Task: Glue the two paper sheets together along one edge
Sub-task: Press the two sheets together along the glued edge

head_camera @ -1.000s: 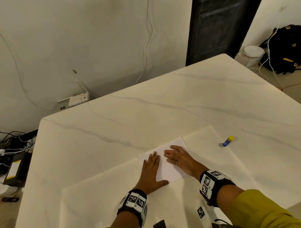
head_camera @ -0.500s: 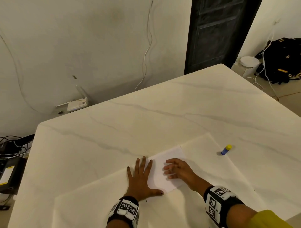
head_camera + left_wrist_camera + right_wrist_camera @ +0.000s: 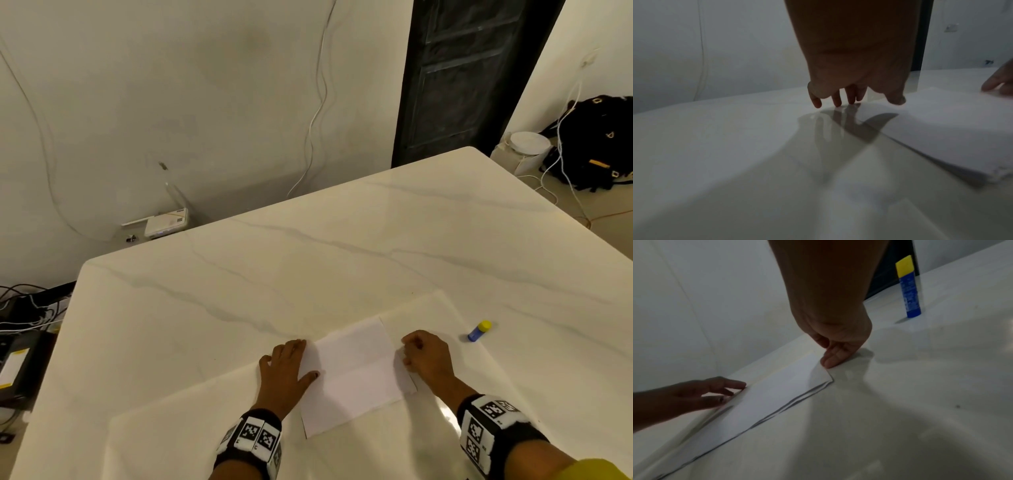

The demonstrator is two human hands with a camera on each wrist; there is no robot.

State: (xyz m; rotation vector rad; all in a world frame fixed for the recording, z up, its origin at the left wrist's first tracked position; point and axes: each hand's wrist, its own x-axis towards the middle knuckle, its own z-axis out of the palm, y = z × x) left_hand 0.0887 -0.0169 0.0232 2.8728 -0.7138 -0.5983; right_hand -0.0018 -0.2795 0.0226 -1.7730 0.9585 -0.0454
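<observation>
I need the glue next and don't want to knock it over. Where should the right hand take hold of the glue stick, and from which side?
The glue stick stands upright on the table, yellow cap up, to the right of the paper sheets. Probably best: pinch the blue barrel around its middle, below the cap, coming sideways from the right hand. Nothing stands between them.

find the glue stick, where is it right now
In the head view the glue stick stands upright on the table, just right of the right hand, apart from it.
</observation>
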